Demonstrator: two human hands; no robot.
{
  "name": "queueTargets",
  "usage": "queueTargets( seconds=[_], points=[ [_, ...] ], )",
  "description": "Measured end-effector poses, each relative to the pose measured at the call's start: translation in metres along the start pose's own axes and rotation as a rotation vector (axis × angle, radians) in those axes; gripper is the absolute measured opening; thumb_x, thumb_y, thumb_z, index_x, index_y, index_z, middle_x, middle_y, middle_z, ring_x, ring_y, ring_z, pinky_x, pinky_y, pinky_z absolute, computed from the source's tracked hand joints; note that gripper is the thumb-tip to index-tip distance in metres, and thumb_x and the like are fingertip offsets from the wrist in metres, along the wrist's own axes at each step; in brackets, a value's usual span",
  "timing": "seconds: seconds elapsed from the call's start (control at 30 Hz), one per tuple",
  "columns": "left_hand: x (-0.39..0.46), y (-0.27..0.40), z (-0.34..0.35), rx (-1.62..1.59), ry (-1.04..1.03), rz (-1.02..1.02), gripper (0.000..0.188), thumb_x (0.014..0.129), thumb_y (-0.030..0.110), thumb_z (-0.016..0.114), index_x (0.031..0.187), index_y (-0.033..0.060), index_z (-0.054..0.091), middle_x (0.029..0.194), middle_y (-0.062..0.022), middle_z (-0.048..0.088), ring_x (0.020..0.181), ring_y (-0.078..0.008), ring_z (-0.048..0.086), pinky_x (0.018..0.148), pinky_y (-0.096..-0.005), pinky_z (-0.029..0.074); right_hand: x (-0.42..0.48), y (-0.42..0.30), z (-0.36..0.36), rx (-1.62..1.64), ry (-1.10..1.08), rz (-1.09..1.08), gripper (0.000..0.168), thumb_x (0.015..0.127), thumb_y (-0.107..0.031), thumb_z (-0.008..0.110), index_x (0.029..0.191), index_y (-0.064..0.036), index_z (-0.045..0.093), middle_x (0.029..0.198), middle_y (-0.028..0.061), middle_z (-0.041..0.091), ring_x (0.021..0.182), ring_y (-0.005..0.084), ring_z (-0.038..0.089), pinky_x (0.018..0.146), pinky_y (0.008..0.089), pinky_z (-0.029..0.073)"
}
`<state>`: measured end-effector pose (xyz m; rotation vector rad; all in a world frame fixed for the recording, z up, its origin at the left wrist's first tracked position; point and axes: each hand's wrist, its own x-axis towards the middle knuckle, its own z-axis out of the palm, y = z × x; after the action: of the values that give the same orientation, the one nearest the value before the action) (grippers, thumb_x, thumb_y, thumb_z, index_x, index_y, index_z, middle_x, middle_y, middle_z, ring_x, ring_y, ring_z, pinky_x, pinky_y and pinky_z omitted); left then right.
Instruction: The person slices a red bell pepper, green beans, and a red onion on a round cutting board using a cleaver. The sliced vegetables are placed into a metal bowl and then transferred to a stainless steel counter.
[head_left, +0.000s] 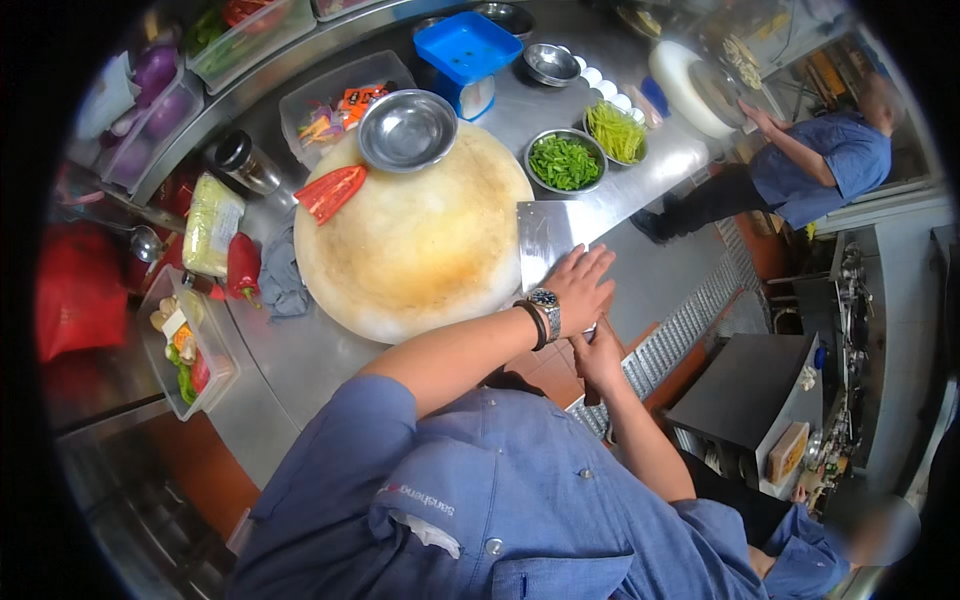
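Note:
My left hand (581, 289), with a watch on its wrist, lies flat with fingers extended over the lower part of a cleaver's blade (541, 229). My right hand (601, 356) is closed around the cleaver's handle (592, 393), just below the left. The blade is beside the right edge of a round chopping block (420, 240). On the block are a piece of cut red pepper (331, 193) and a steel bowl (407, 131) at its far edge. Bowls of chopped green vegetable (566, 163) and yellow-green strips (615, 131) stand beyond the blade.
A blue-topped scale (468, 46) stands at the back. At left are a whole red pepper (243, 266), a grey cloth (281, 274), a jar (246, 161) and a vegetable container (219, 390). One person (821, 169) works at upper right; another (810, 551) is at lower right.

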<state>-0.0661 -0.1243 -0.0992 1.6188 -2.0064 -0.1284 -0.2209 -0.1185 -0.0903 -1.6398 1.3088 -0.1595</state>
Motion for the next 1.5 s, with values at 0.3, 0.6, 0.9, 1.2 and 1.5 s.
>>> queueTargets(
  seconds=[0.3,0.6,0.9,1.2,1.5],
  points=[
    [0.001,-0.004,0.018,-0.079,0.074,-0.196,0.057,0.082,0.031,0.059,0.137,0.0169,0.055,0.156,-0.0214,0.025,0.148,-0.0390,0.017,0.120,-0.0544,0.013,-0.003,0.002,-0.007,-0.014,-0.034,-0.096,0.036,0.095,-0.031,0.067,0.100,0.002,0.054,0.061,0.0018,0.053,0.042,0.0122,0.049,0.039,0.0295,0.042],
    [-0.003,0.003,0.019,-0.087,0.100,-0.273,0.057,0.080,0.029,0.058,0.135,0.0147,0.058,0.154,-0.0215,0.030,0.147,-0.0386,0.018,0.120,-0.0520,0.013,-0.013,-0.003,-0.002,0.016,-0.021,0.057,0.030,0.096,-0.028,0.065,0.094,0.000,0.055,0.057,0.0008,0.052,0.041,0.0114,0.049,0.038,0.0293,0.040],
    [-0.014,0.009,0.021,-0.025,0.030,-0.216,0.049,0.084,0.033,0.057,0.128,0.0117,0.063,0.153,-0.0212,0.033,0.146,-0.0372,0.022,0.120,-0.0506,0.014,-0.024,0.008,0.008,0.115,-0.043,0.168,0.023,0.098,-0.024,0.063,0.100,-0.002,0.052,0.058,-0.0002,0.050,0.042,0.0086,0.045,0.038,0.0270,0.034],
    [-0.016,0.010,0.024,0.003,-0.025,-0.201,0.056,0.083,0.032,0.057,0.132,0.0069,0.059,0.151,-0.0210,0.037,0.144,-0.0380,0.025,0.120,-0.0497,0.014,-0.034,0.004,0.013,0.112,-0.002,0.233,0.030,0.097,-0.027,0.064,0.092,-0.001,0.051,0.059,0.0009,0.052,0.044,0.0103,0.049,0.041,0.0276,0.039],
    [-0.020,0.008,0.018,-0.038,-0.032,-0.187,0.062,0.082,0.033,0.056,0.136,0.0033,0.053,0.152,-0.0202,0.036,0.144,-0.0392,0.023,0.120,-0.0487,0.015,-0.040,-0.007,0.018,0.112,0.000,0.215,0.029,0.096,-0.027,0.066,0.089,-0.002,0.053,0.055,-0.0003,0.051,0.042,0.0097,0.047,0.040,0.0280,0.039]
  ],
)
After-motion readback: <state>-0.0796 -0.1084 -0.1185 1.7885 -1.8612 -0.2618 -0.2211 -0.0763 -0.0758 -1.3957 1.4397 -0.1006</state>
